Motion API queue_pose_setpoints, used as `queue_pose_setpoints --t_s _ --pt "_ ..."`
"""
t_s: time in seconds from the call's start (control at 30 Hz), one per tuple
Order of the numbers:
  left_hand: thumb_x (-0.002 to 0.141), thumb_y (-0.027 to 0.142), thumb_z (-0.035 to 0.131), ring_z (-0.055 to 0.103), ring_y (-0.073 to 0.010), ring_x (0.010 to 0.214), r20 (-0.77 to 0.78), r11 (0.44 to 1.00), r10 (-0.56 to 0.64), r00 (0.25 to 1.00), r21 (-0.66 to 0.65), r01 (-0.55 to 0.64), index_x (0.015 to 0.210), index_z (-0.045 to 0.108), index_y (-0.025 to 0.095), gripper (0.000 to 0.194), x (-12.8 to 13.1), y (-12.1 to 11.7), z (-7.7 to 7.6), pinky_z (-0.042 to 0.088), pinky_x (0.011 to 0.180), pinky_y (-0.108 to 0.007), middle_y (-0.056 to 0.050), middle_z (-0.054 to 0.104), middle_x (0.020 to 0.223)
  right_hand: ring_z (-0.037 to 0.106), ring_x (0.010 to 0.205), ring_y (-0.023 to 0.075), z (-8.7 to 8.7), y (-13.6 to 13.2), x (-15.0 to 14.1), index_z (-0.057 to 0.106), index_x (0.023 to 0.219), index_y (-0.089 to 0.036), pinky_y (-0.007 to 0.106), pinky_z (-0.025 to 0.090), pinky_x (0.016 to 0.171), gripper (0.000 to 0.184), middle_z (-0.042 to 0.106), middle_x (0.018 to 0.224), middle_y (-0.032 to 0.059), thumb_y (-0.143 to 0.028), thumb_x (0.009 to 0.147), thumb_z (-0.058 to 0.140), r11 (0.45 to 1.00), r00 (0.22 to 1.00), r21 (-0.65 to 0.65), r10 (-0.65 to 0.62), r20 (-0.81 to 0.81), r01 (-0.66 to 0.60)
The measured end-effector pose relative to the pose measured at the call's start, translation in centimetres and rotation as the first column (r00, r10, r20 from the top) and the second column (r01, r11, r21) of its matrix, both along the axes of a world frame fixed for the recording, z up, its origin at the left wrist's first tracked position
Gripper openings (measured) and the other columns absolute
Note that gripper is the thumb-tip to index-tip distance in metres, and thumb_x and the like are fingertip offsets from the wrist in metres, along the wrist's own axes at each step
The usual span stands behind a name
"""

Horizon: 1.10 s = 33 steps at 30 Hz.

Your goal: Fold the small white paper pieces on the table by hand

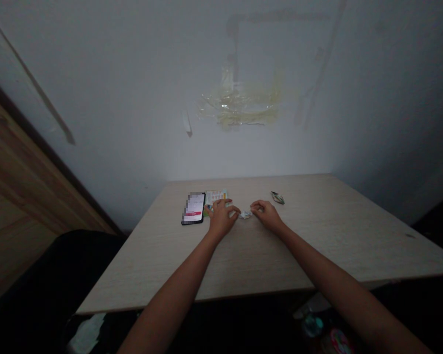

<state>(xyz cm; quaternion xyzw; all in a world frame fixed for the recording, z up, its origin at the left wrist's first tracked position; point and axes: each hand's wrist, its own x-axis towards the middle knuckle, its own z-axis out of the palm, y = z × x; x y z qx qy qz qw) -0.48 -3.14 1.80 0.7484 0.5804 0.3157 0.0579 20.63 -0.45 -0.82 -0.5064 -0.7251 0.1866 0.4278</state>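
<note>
A small white folded paper piece [245,215] lies on the light wooden table [317,246], pinched from both sides. My left hand [221,216] grips its left end with thumb and fingers closed. Fingers curled, my right hand [266,212] holds its right end. Both forearms stretch forward over the table.
A black phone [194,208] with a lit screen lies left of my left hand, beside a printed colourful sheet [216,195]. A small folded green-and-white paper object [277,197] rests to the right. A white wall with tape residue [239,105] stands behind the table.
</note>
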Motion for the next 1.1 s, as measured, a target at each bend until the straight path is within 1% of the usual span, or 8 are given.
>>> queue_pose_setpoints --t_s 0.07,0.2,0.33,0.4,0.47,0.63,0.83,1.1 --pt "0.082 0.034 0.069 0.037 -0.0336 0.133 -0.014 1.0 -0.01 1.0 0.001 0.01 0.087 0.076 0.037 0.01 -0.3 0.1 0.0 0.002 0.11 -0.073 -0.001 0.059 0.133 0.062 0.092 0.023 -0.1 0.1 0.2 0.072 0.096 -0.019 0.038 0.043 0.091 0.019 0.073 0.083 0.0054 -0.027 0.083 0.059 0.999 0.999 0.015 0.035 0.038 -0.036" --pt "0.08 0.039 0.071 0.039 -0.0333 0.132 -0.036 0.999 -0.046 0.998 -0.023 0.046 0.085 0.076 0.036 0.007 -0.8 0.2 0.1 0.001 0.108 -0.076 0.0 0.061 0.131 0.057 0.099 0.0241 -0.2 0.3 0.7 0.074 0.09 -0.02 0.037 0.041 0.093 0.017 0.072 0.09 0.0068 -0.022 0.085 0.058 0.996 0.986 0.041 0.075 0.151 -0.082" --pt "0.08 0.04 0.072 0.041 -0.0329 0.13 -0.036 0.999 -0.04 0.999 -0.039 0.038 0.082 0.076 0.033 0.008 -0.9 0.3 0.2 0.001 0.108 -0.077 -0.001 0.063 0.129 0.054 0.102 0.0241 0.3 0.0 1.2 0.074 0.089 -0.02 0.037 0.04 0.094 0.017 0.071 0.092 0.007 -0.015 0.084 0.059 0.99 0.967 0.08 0.097 0.237 -0.119" --pt "0.081 0.039 0.071 0.041 -0.0328 0.13 -0.037 0.999 -0.04 0.999 -0.034 0.039 0.082 0.076 0.033 0.008 -0.8 0.2 0.1 0.001 0.107 -0.078 -0.001 0.063 0.128 0.054 0.102 0.024 0.6 -0.2 1.4 0.074 0.089 -0.021 0.037 0.04 0.094 0.015 0.071 0.092 0.0065 -0.017 0.084 0.061 0.987 0.958 0.084 0.112 0.264 -0.138" --pt "0.081 0.039 0.07 0.041 -0.033 0.13 -0.043 0.999 -0.039 0.998 -0.024 0.038 0.083 0.076 0.033 0.009 -0.7 0.2 0.1 0.001 0.108 -0.077 -0.001 0.063 0.127 0.054 0.103 0.0246 0.9 -0.3 1.5 0.074 0.09 -0.022 0.038 0.039 0.094 0.01 0.072 0.093 0.0062 -0.024 0.084 0.066 0.986 0.953 0.08 0.117 0.28 -0.144" --pt "0.079 0.047 0.072 0.041 -0.0333 0.13 -0.047 0.998 -0.05 0.998 -0.028 0.049 0.081 0.076 0.031 0.016 -0.7 0.1 0.1 -0.001 0.108 -0.077 -0.001 0.064 0.126 0.056 0.102 0.026 0.9 -0.3 1.3 0.075 0.087 -0.024 0.038 0.039 0.093 0.021 0.073 0.091 0.0057 -0.042 0.076 0.078 0.992 0.958 0.072 0.084 0.276 -0.108" --pt "0.078 0.051 0.073 0.043 -0.0333 0.127 -0.055 1.0 -0.03 0.998 0.0 0.03 0.079 0.074 0.028 0.022 -0.3 0.0 0.0 -0.001 0.11 -0.075 -0.002 0.066 0.122 0.056 0.105 0.0266 0.6 -0.3 0.9 0.076 0.081 -0.025 0.038 0.038 0.094 0.024 0.072 0.09 0.0058 -0.047 0.072 0.08 0.997 0.966 0.063 0.022 0.259 -0.039" --pt "0.078 0.05 0.074 0.043 -0.0327 0.128 -0.081 0.999 0.038 0.996 0.013 -0.037 0.077 0.073 0.026 0.024 0.4 -0.1 -0.3 0.001 0.111 -0.073 -0.003 0.066 0.123 0.054 0.106 0.0267 0.6 -0.3 0.2 0.076 0.079 -0.023 0.038 0.037 0.094 0.03 0.07 0.094 0.0076 -0.052 0.073 0.077 0.998 0.944 0.015 -0.067 0.324 0.066"
